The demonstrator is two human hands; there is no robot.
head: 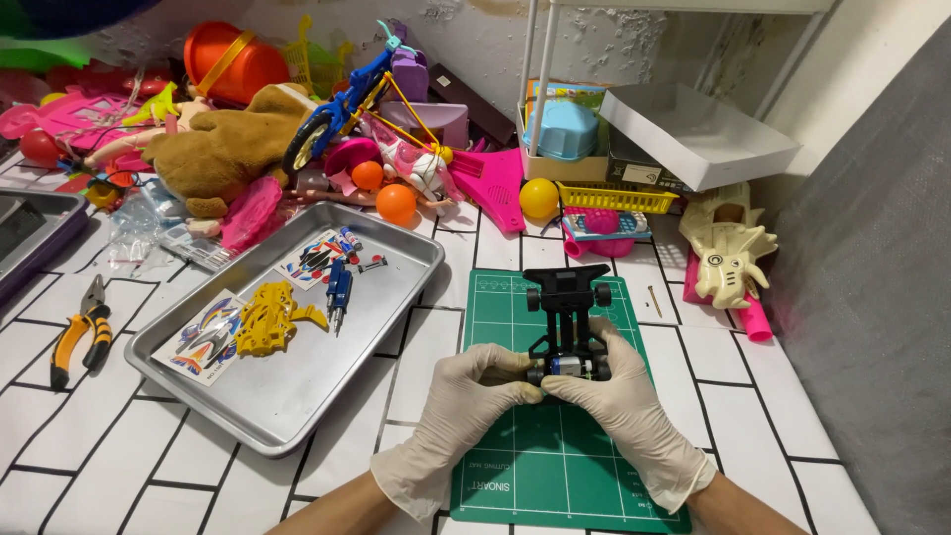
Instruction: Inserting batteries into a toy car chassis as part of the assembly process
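Note:
A black toy car chassis (567, 307) with small black wheels lies on a green cutting mat (540, 451). Both my hands wear pale gloves. My left hand (466, 406) grips the near end of the chassis from the left. My right hand (624, 401) grips the same end from the right, fingertips meeting over a small silver motor part (568, 366). The far wheels and front bumper point away from me.
A metal tray (297, 386) at left holds yellow plastic parts (265, 319), sticker sheets and a blue screwdriver (338, 289). Orange-handled pliers (77, 332) lie further left. A heap of toys, balls and a white box fills the back; a cream toy gun (728, 248) sits right.

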